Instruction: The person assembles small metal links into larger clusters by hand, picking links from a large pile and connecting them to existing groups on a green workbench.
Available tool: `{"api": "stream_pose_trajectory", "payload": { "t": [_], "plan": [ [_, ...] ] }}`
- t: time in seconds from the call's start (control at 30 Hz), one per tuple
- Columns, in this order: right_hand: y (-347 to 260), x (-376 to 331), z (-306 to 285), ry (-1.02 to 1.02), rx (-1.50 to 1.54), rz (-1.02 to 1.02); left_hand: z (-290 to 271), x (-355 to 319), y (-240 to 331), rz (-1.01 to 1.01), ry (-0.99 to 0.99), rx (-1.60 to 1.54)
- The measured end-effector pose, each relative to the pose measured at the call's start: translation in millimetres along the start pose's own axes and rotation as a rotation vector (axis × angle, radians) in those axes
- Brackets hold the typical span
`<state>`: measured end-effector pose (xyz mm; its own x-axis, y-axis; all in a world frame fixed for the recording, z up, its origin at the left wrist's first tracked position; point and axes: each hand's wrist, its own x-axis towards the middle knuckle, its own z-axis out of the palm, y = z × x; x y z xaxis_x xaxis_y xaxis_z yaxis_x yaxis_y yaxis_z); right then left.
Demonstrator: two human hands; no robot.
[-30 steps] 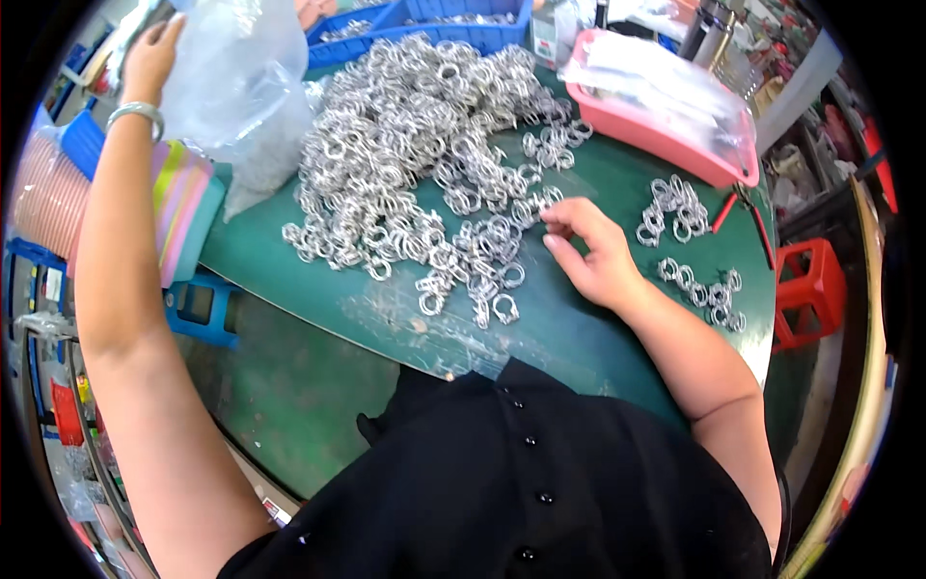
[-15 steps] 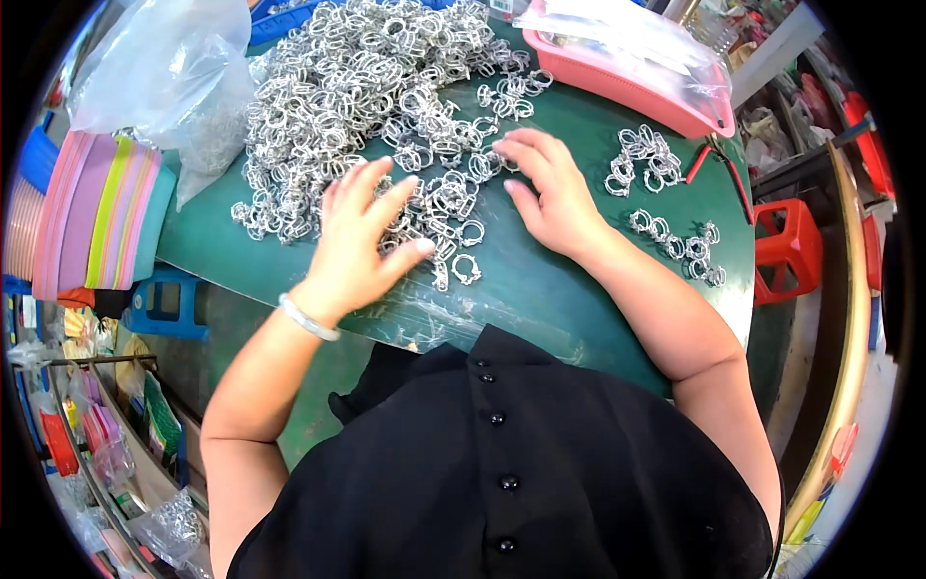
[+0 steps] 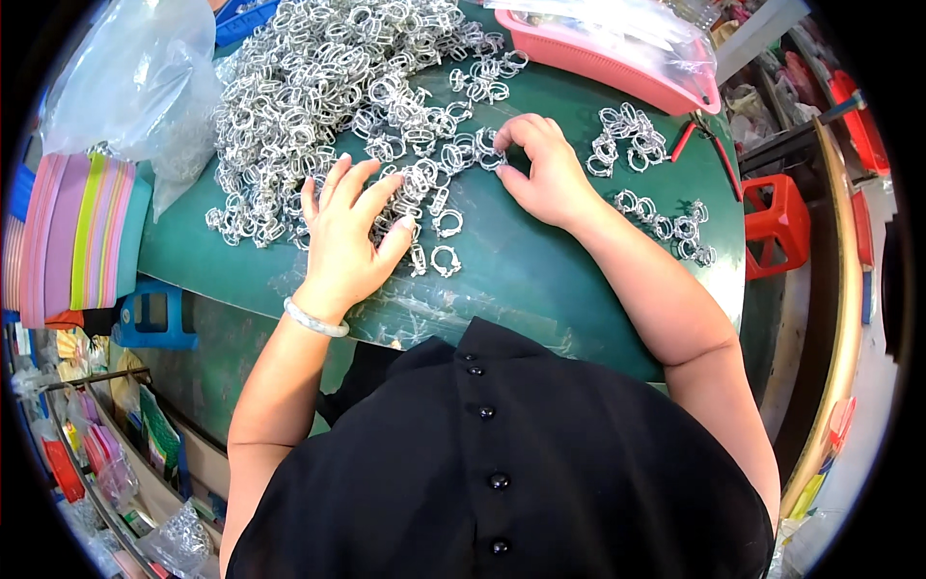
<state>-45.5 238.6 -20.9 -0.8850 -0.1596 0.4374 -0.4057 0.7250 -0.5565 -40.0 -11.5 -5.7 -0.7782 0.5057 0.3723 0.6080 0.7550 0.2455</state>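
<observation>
A large heap of silvery metal ring clamps (image 3: 299,92) lies on the green table (image 3: 521,280). My left hand (image 3: 349,232), with a pale bangle on its wrist, rests at the heap's near edge, fingers spread and open. My right hand (image 3: 545,174) is at the heap's right edge, thumb and forefinger curled round the side of a ring clamp (image 3: 489,150). Between my hands, a few loose clamps lie nearest me, among them a single ring clamp (image 3: 446,261).
Two small groups of clamps, one farther off (image 3: 627,135) and one nearer (image 3: 666,227), lie on the right beside red-handled pliers (image 3: 728,169). A pink basket (image 3: 598,63) stands behind. A clear plastic bag (image 3: 130,87) and stacked colourful tubs (image 3: 82,232) are at left.
My right thumb and forefinger have closed in on a ring clamp at the heap's edge. My left hand stays spread over the near clamps. The whole view has shifted slightly.
</observation>
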Motion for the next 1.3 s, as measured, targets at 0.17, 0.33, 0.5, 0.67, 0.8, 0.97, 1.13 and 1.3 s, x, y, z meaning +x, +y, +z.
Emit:
{"api": "stream_pose_trajectory", "payload": {
  "t": [0.17,0.33,0.5,0.67,0.8,0.97,1.13,1.3],
  "plan": [
    [0.3,-1.3,2.6,-0.002,0.083,-0.087,-4.2,-0.5,1.9,0.034,-0.039,-0.088],
    [-9.9,-3.6,-0.6,-0.133,0.215,0.037,-3.4,1.3,5.4,0.022,-0.004,-0.028],
    [-7.0,-4.9,0.8,-0.188,0.386,0.113,-2.8,7.9,10.1,-0.017,0.041,-0.088],
    [-18.9,-2.4,-2.0,-0.143,0.242,0.066,-5.0,12.2,17.6,0.009,0.082,-0.089],
    [-16.9,-3.5,4.9,-0.098,0.18,0.099,-6.4,17.9,29.1,0.053,0.073,-0.087],
    [-13.5,-5.1,3.3,-0.004,0.178,-0.003,-8.3,24.4,39.0,0.08,0.025,-0.078],
    [-23.5,-0.9,-6.4,0.134,0.177,-0.224,-7.0,33.0,45.7,0.08,0.028,-0.176],
    [-38.9,-5.0,-7.5,0.169,0.311,-0.316,0.8,35.0,42.1,0.136,0.097,-0.327]
  ]
}}
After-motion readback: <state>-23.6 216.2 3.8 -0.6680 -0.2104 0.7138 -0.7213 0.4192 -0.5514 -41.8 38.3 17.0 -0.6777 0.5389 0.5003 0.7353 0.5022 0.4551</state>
